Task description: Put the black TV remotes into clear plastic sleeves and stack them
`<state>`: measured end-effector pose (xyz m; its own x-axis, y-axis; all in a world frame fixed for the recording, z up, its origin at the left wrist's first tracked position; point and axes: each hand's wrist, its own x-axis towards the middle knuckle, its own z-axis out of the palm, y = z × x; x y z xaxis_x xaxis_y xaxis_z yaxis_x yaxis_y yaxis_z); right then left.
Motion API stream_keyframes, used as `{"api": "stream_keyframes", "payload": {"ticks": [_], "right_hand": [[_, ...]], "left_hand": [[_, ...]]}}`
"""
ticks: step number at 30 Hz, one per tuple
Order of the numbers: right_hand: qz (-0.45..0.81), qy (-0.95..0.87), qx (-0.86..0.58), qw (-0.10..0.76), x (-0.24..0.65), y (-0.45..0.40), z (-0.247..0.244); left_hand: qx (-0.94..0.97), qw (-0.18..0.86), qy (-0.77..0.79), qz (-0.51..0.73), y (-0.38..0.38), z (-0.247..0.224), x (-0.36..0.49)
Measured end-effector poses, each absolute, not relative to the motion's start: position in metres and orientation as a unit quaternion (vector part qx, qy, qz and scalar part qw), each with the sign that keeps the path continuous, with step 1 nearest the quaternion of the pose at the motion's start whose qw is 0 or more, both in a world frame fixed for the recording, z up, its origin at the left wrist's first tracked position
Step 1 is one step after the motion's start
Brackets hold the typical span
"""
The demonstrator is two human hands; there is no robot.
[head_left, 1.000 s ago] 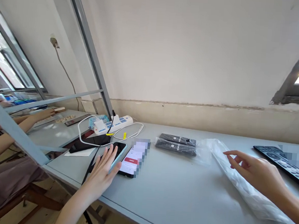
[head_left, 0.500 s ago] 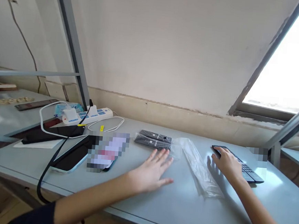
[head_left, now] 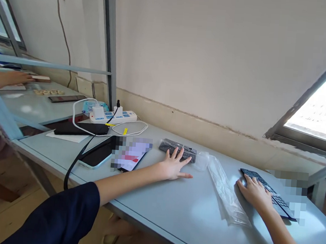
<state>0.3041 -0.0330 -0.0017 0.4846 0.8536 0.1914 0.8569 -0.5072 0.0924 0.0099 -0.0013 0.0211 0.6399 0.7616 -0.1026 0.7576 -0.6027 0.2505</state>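
Two hands over a bench (head_left: 169, 212); the left hand (head_left: 174, 170) has its grip released, palm down and fingers fanned across the packet (head_left: 175, 143), dark bars in clear film lying towards the wall, a spread that would suit steadying a slippery wrapping, though how firmly it presses cannot be told; the right hand (head_left: 256, 191) also shows a released grip, its fingers laid over what look like remotes (head_left: 281, 201), with the thumb off their near edge; the remotes lie aslant on the right side, presumably to suit that arm's reach; a clear sleeve (head_left: 227, 194) sprawls between the hands, its far end just beside the packet, limp enough to lie as it falls; to the left, a dark phone (head_left: 100, 152) and a lit phone (head_left: 133, 156) lie side by side, face up, perhaps so the screens can be read; the power strip (head_left: 129, 116) sits behind them by the wall, probably to keep its plugs and the white cable (head_left: 145, 127) out of the way.
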Motion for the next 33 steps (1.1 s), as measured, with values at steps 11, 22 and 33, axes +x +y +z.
{"api": "stream_keyframes", "payload": {"ticks": [11,22,33], "right_hand": [[-0.135,-0.521,-0.842,0.038,0.328,-0.026,-0.018],[-0.106,-0.563,-0.815,0.086,0.308,-0.029,0.000],[-0.079,-0.544,-0.823,0.140,0.321,-0.034,0.011]], "left_hand": [[0.871,0.118,0.471,0.075,0.031,0.019,0.033],[0.889,0.095,0.439,0.086,0.047,0.010,0.037],[0.984,-0.063,0.055,0.160,0.000,0.017,0.115]]}}
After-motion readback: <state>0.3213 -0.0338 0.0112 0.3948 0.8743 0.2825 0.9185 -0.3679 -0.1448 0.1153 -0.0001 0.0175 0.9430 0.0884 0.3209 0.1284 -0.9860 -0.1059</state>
